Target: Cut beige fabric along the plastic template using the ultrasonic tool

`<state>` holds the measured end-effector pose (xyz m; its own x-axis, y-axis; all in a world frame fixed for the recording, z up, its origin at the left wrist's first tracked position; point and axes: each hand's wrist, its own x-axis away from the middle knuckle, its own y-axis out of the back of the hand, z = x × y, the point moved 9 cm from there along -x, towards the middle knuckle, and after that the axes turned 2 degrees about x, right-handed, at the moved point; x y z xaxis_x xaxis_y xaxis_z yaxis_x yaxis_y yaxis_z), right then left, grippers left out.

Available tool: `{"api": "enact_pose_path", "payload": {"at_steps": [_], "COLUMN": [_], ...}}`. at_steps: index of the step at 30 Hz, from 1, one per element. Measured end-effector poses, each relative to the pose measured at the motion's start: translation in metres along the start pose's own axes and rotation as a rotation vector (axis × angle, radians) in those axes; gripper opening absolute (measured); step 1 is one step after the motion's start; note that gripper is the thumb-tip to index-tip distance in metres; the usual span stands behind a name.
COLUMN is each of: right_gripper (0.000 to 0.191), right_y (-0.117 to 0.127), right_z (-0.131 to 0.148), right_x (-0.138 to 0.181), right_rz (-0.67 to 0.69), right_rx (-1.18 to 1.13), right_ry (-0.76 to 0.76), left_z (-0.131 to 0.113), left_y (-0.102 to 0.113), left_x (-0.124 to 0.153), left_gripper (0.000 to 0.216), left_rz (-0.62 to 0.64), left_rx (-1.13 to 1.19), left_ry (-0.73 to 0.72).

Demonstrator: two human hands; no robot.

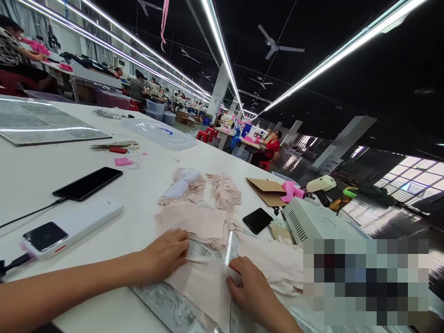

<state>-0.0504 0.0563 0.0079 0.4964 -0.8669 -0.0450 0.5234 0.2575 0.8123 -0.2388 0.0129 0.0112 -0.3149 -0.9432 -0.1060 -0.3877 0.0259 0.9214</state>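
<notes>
My left hand (164, 256) lies on a pale pink fabric piece (204, 282), fingers curled and pressing its left edge. My right hand (249, 289) pinches the same piece near its middle, fingers closed on the cloth. The piece rests on a grey patterned mat (166, 303) at the near edge of the white table (41, 171). More pale pink fabric pieces (197, 222) lie just beyond my hands, with bundled pieces (183, 185) and a crumpled pile (225, 192) further back.
A black phone (88, 183) with a cable and a white power bank (69, 230) lie at left. Another phone (257, 220), a cardboard piece (267, 190), bright pink cloth (291, 190) and a white machine (315, 222) sit at right. A clear tray (159, 133) stands further back. Other people work at distant tables.
</notes>
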Motion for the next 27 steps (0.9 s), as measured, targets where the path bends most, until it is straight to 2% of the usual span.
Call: {"api": "enact_pose_path", "payload": {"at_steps": [3, 7, 10, 13, 16, 18, 20, 22, 24, 27], "right_gripper": [0.007, 0.009, 0.013, 0.018, 0.035, 0.038, 0.038, 0.038, 0.037, 0.037], "right_y": [-0.004, 0.009, 0.026, 0.036, 0.045, 0.055, 0.066, 0.078, 0.09, 0.105], "right_z": [0.003, 0.007, 0.01, 0.004, -0.015, -0.033, -0.053, -0.074, -0.095, -0.124], "right_x": [0.003, -0.005, -0.034, -0.08, -0.119, -0.128, -0.121, -0.101, -0.072, -0.024], "right_rz": [0.058, 0.11, 0.056, -0.013, -0.108, -0.193, -0.252, -0.281, -0.296, -0.324], "right_rx": [-0.065, -0.218, -0.309, -0.346, -0.362, -0.369, -0.386, -0.41, -0.431, -0.448], "right_ry": [0.021, -0.01, -0.05, -0.122, -0.207, -0.253, -0.289, -0.322, -0.358, -0.418], "left_z": [0.0, 0.012, 0.026, 0.049, 0.069, 0.071, 0.06, 0.034, -0.003, -0.065], "left_y": [0.007, 0.026, 0.048, 0.063, 0.068, 0.066, 0.062, 0.054, 0.038, 0.006], "left_x": [0.008, 0.006, -0.016, -0.049, -0.079, -0.09, -0.093, -0.094, -0.097, -0.114], "left_gripper": [0.008, 0.015, 0.021, 0.021, 0.014, 0.008, 0.009, 0.013, 0.014, 0.005], "left_rz": [0.016, 0.069, 0.016, -0.044, -0.085, -0.098, -0.118, -0.112, -0.066, 0.036], "left_rx": [0.127, 0.272, 0.247, 0.18, 0.082, 0.017, -0.033, -0.054, -0.051, -0.025], "left_ry": [0.006, 0.087, 0.097, 0.123, 0.144, 0.126, 0.071, -0.025, -0.147, -0.333]}}
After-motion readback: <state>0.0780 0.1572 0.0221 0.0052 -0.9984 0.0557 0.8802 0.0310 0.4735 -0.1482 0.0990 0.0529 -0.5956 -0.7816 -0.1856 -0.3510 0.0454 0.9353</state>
